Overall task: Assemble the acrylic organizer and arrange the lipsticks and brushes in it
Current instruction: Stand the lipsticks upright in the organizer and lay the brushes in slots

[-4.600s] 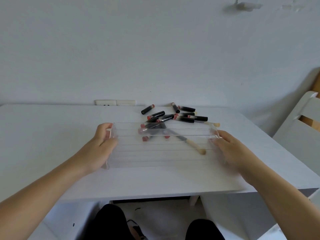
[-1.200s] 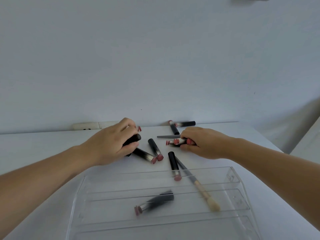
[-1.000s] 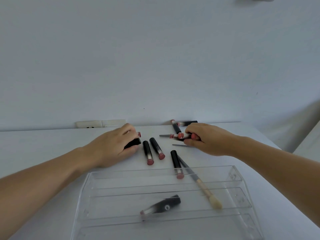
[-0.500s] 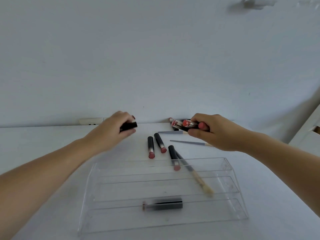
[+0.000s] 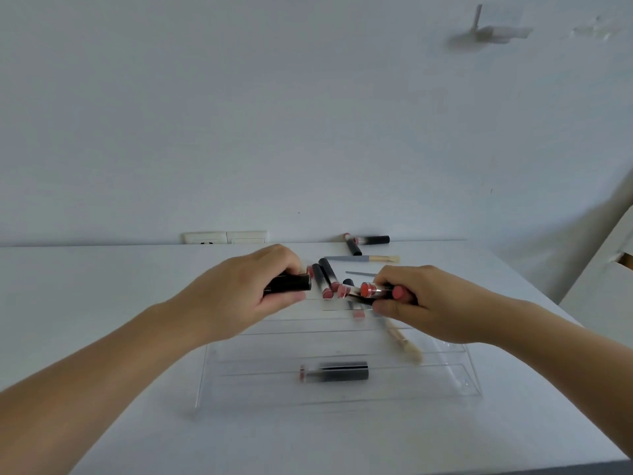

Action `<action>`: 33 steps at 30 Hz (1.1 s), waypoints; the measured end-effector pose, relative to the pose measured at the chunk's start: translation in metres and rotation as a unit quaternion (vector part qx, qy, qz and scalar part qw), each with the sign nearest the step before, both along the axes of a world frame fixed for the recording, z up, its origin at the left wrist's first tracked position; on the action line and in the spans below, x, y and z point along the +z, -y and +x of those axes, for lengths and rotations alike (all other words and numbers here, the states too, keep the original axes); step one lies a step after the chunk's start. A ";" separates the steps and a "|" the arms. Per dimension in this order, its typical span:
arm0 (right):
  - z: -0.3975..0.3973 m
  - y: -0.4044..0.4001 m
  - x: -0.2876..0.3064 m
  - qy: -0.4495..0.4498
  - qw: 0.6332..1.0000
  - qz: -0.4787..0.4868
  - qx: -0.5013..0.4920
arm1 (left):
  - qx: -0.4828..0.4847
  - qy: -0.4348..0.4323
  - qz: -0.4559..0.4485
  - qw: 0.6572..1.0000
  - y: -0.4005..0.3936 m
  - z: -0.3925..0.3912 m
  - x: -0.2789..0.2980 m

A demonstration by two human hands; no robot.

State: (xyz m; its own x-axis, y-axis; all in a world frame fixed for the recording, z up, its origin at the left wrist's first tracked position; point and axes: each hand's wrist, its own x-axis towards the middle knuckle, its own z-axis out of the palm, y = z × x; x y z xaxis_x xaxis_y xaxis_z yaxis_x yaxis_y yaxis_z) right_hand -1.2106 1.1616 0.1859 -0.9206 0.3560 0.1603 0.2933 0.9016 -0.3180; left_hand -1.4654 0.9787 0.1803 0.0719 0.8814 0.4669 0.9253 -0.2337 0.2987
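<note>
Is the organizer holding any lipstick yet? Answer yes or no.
Yes: one lipstick lies on its side in a near row of the organizer, held by neither hand.

L hand (image 5: 246, 296) grips black lipstick (image 5: 291, 292), R hand (image 5: 421, 303) grips several lipsticks (image 5: 368, 290), both above acrylic organizer (image 5: 342, 395).
</note>
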 end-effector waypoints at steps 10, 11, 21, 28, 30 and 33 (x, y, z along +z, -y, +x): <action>0.003 0.011 0.004 0.004 1.000 -0.011 0.000 | -0.007 -0.066 0.000 0.998 0.007 0.009 0.006; 0.003 0.012 0.005 0.007 1.000 -0.018 0.003 | -0.008 -0.086 0.002 0.996 0.007 0.011 0.007; 0.004 0.012 0.013 0.057 0.998 -0.037 -0.001 | 0.074 -0.085 0.011 0.994 0.016 0.020 -0.005; 0.003 0.015 0.010 0.092 0.995 -0.049 0.001 | 0.014 -0.069 0.029 0.997 0.021 0.024 -0.004; 0.003 0.015 0.009 0.097 0.994 -0.043 0.005 | 0.001 -0.070 0.010 0.998 0.022 0.025 -0.004; 0.003 0.014 0.009 0.096 0.994 -0.041 0.004 | 0.005 -0.066 -0.014 0.998 0.022 0.024 -0.003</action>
State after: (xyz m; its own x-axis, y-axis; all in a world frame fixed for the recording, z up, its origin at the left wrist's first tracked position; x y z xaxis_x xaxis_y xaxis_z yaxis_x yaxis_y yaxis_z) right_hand -1.2075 1.1471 0.1947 -0.9343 0.3532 -0.0488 0.3489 0.8774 -0.3294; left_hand -1.4415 0.9565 0.1773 0.1232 0.8949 0.4289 0.9592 -0.2182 0.1797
